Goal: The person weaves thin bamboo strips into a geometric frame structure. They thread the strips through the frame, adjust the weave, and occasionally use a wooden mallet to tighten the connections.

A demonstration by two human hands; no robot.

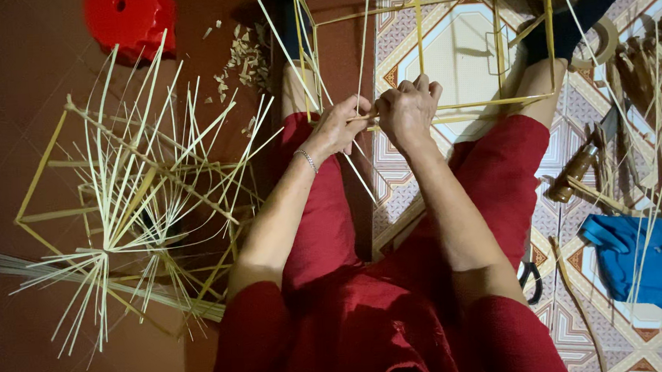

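Patterned floor tiles [459, 46] fill the upper right of the frame, and plain reddish-brown floor [14, 88] fills the left half. I sit on it in red clothes, my two legs stretched toward the top of the frame.

Largest on the left is a finished bamboo frame [135, 209], bristling with pale thin strips that fan out in every direction; I cannot count them. Above my knees, at top centre, stands the second bamboo frame [483, 101], a box of yellow sticks that I am working on. A heap of loose bamboo strips [658, 97] lies along the right edge. Below it, at lower right, sits one blue folded cloth [635, 258]. One red plastic stool [132, 20] shows at upper left, with a scatter of bamboo chips [244, 59] just right of it. One brown-handled knife [574, 172] lies at mid right, and one roll of tape [600, 44] lies at upper right.

My left hand [339, 126], bracelet at the wrist, is pinched closed on a thin strip at the frame's lower bar. My right hand [408, 112] is curled tight around that same bar, touching the left.
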